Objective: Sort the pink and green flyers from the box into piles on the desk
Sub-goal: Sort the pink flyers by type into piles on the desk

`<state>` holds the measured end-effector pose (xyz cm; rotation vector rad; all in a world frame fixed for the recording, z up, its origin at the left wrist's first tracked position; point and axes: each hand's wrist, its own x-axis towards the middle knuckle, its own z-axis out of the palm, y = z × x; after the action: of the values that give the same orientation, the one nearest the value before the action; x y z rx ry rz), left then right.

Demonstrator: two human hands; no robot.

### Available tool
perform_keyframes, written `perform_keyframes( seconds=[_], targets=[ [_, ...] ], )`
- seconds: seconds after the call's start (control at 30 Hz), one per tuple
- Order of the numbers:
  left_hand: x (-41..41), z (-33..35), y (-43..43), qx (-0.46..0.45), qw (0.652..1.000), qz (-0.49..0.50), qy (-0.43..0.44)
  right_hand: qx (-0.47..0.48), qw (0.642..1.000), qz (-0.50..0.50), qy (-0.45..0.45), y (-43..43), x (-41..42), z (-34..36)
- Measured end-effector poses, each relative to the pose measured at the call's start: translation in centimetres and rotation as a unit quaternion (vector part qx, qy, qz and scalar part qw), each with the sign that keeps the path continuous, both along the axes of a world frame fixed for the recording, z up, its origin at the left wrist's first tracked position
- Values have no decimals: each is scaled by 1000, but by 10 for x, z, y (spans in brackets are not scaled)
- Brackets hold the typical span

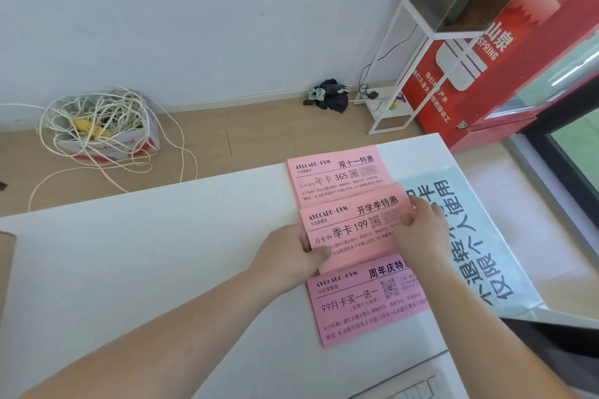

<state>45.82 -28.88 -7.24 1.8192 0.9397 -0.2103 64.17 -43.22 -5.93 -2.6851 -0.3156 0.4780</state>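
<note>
- The nearest pile of pink paper flyers (366, 304) lies flat on the white worktop (162, 269), headed with an anniversary offer. It looks settled.
- Just beyond it, the middle stack of pink paper flyers (350, 232) overlaps the nearest pile's far edge and is held at both ends. The left hand (291, 256) grips its left edge, thumb on top and fingers curled beneath. The right hand (421, 230) pinches its right edge.
- My judgement: this stack is being squared or set down, so it is not yet released.
- Beside the right hand lies a pale green paper sheet with large black characters (476, 236). Whether it is a green flyer pile cannot be told.
- Farthest on the worktop, the far pile of pink paper flyers (337, 175) lies flat, partly under the held stack.
- Pink sorting seems well advanced, with three groups. The brown cardboard edge (6, 269) at the left border may be the source box, but its contents are hidden, so what is left is unclear.
</note>
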Motion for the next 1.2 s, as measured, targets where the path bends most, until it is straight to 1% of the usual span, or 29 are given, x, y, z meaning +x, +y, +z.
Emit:
perform_keyframes(
  seconds=[0.1, 0.17, 0.27, 0.4, 0.5, 0.6, 0.83, 0.9, 1.0, 1.07, 1.13, 1.2],
  targets=[
    [-12, 2, 5, 86, 996, -7, 37, -11, 1000, -1, -21, -7, -1, -2],
    [-17, 3, 2, 120, 992, -45, 24, 5, 1000, 5, -3, -10, 0, -3],
    [-12, 7, -11, 150, 984, -96, -11, 54, 997, 10, 47, -11, -1, -3],
    [2, 6, -22, 204, 970, -131, 15, 86, 994, 19, 65, -7, -2, -4],
    [7, 7, -25, 218, 965, -141, 29, 99, 993, 12, 71, -7, -2, -6],
    [10, 5, -29, 230, 963, -136, 25, 91, 993, 22, 71, -10, -3, -5],
    [8, 3, -33, 231, 963, -139, 17, 115, 991, 67, 30, -19, -6, -13],
    [5, 4, -31, 208, 969, -131, 10, 101, 992, 75, 21, -21, -9, -15],
    [-5, 11, -25, 153, 982, -109, -15, 54, 995, 79, 5, -19, -13, -11],
    [-17, 19, -17, 138, 985, -101, -27, 33, 995, 92, -15, -12, -19, -3],
    [-35, 27, -7, 116, 989, -80, -42, 40, 991, 121, -37, 2, -32, 6],
    [-56, 37, 5, 89, 993, -42, -64, 74, 982, 164, -53, 23, -52, 18]
  ],
)
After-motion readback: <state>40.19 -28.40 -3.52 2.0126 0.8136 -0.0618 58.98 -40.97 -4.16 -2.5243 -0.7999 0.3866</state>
